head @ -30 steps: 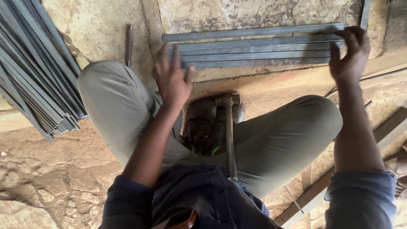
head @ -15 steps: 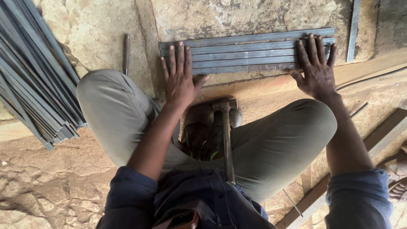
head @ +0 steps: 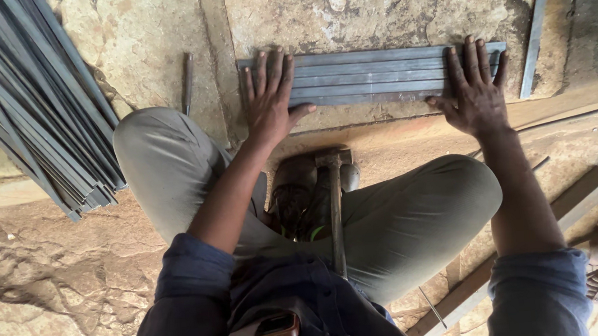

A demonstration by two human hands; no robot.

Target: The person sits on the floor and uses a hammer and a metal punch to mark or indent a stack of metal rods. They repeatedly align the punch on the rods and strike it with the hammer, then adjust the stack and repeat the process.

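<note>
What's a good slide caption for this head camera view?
Squatting on stone floor, left hand and right hand press flat on a row of grey metal strips.

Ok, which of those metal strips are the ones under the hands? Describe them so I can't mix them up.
Start at the big slanted pile of grey metal strips at far left, then go right across the stone floor. Ahead of the knees lies a short flat row of strips, side by side and crosswise. Unlike the pile, the left hand and right hand press on its ends.
</note>
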